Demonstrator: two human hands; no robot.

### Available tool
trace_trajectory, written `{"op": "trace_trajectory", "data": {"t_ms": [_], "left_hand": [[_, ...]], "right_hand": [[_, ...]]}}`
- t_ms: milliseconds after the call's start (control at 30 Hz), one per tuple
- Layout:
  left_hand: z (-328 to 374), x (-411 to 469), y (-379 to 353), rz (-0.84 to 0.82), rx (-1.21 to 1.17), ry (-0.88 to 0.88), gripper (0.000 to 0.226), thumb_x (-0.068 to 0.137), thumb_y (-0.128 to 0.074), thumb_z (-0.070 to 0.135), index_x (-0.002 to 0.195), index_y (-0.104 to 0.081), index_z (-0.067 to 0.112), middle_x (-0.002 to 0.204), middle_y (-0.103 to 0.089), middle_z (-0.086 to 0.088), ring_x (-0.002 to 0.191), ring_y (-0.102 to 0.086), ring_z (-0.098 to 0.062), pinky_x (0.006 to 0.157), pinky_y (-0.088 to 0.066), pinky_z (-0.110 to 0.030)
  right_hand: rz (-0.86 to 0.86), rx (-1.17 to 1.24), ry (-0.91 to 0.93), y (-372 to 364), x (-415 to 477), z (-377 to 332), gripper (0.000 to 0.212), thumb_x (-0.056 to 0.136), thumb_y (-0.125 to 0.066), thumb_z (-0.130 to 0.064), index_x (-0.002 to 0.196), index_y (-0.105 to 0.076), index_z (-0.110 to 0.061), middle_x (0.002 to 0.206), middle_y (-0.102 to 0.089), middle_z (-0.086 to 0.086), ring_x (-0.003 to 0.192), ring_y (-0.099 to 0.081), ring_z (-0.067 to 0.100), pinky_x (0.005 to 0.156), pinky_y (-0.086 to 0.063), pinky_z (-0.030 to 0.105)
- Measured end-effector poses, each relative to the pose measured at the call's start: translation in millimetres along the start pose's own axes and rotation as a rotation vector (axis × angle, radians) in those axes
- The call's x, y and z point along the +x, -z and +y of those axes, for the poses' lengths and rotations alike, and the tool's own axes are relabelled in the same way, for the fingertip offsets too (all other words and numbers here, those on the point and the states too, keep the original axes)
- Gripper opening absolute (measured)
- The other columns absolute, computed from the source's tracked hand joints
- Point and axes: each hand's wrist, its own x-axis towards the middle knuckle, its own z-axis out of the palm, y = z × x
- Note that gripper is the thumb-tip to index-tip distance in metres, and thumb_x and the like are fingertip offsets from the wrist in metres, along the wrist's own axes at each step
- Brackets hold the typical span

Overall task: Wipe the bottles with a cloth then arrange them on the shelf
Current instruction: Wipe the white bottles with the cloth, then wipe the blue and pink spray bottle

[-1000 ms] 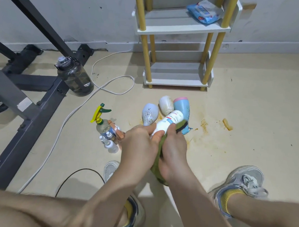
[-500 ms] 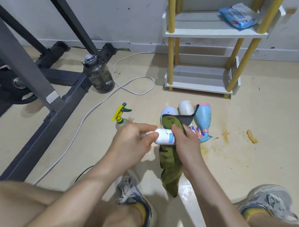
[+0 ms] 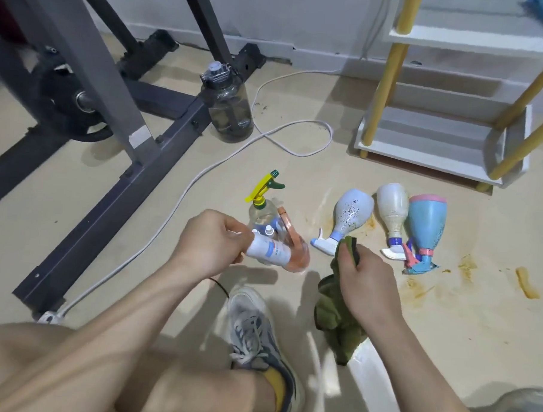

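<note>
My left hand [image 3: 211,243] grips a small white bottle [image 3: 269,252] with a blue label, held on its side above the floor. My right hand [image 3: 365,280] holds a green cloth [image 3: 337,314] that hangs down, apart from the bottle. Behind the white bottle stand a clear spray bottle with a yellow trigger [image 3: 262,202], a small white-capped bottle [image 3: 268,231] and an orange bottle [image 3: 293,250]. Three spray bottles lie on the floor to the right: a speckled pale blue one [image 3: 349,217], a cream one [image 3: 393,211] and a blue-and-pink one [image 3: 425,226]. The white shelf with yellow posts [image 3: 435,135] stands at the back right.
A grey exercise machine frame [image 3: 111,130] fills the left side. A dark water jug [image 3: 228,105] stands by it. A white cable [image 3: 209,172] loops across the floor. Brown stains [image 3: 525,282] mark the floor at right. My shoe [image 3: 258,336] is below the hands.
My hands have moved apart: the cloth has come off the white bottle, and my left hand has carried the bottle leftward toward the cluster of small bottles. The view shifted left.
</note>
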Motion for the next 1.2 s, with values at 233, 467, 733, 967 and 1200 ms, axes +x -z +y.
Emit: {"op": "trace_trajectory", "data": {"t_ms": [233,467,733,967,1200], "left_hand": [[-45,64,2,0.175,0.263,0.082,0.013,0.081,-0.073,0.026,0.094,-0.074,0.023,0.085,-0.067,0.003,0.080,-0.061,-0.018,0.067,-0.040,-0.023],[-79,115,-55,0.097,0.366,0.071,0.027,0.084,-0.064,0.013,0.109,-0.072,0.017,0.109,-0.072,-0.006,0.106,-0.063,-0.028,0.083,-0.045,-0.028],[-87,124,-101,0.082,0.036,0.207,0.025,0.075,-0.053,0.025,0.095,-0.067,0.026,0.091,-0.063,0.003,0.090,-0.060,-0.025,0.069,-0.037,-0.023],[-89,124,-93,0.073,0.011,0.304,0.059,0.067,-0.064,0.022,0.126,-0.058,0.018,0.107,-0.065,-0.009,0.093,-0.065,-0.031,0.076,-0.049,-0.029],[22,101,-62,0.573,-0.047,-0.293,0.031,0.079,-0.048,-0.004,0.092,-0.067,0.017,0.099,-0.064,-0.004,0.080,-0.052,-0.011,0.074,-0.036,-0.019]], "right_hand": [[-0.241,-0.107,0.101,7,22,13,0.022,0.102,-0.044,-0.034,0.085,-0.056,-0.028,0.081,-0.055,0.005,0.082,-0.051,0.020,0.063,-0.030,0.032],[-0.111,0.275,-0.162,20,28,34,0.020,0.100,-0.053,-0.022,0.087,-0.066,-0.020,0.073,-0.068,0.000,0.067,-0.061,0.015,0.065,-0.046,0.030],[-0.096,0.530,-0.393,19,27,55,0.024,0.103,-0.051,-0.026,0.099,-0.073,-0.019,0.087,-0.078,0.001,0.075,-0.072,0.016,0.067,-0.053,0.032],[-0.078,0.571,-0.375,27,35,63,0.022,0.103,-0.051,-0.020,0.097,-0.073,-0.020,0.089,-0.078,0.005,0.077,-0.073,0.020,0.067,-0.056,0.031],[-0.006,0.768,-0.391,73,35,74,0.020,0.100,-0.056,-0.011,0.105,-0.074,-0.018,0.095,-0.077,0.013,0.076,-0.071,0.023,0.069,-0.059,0.031]]}}
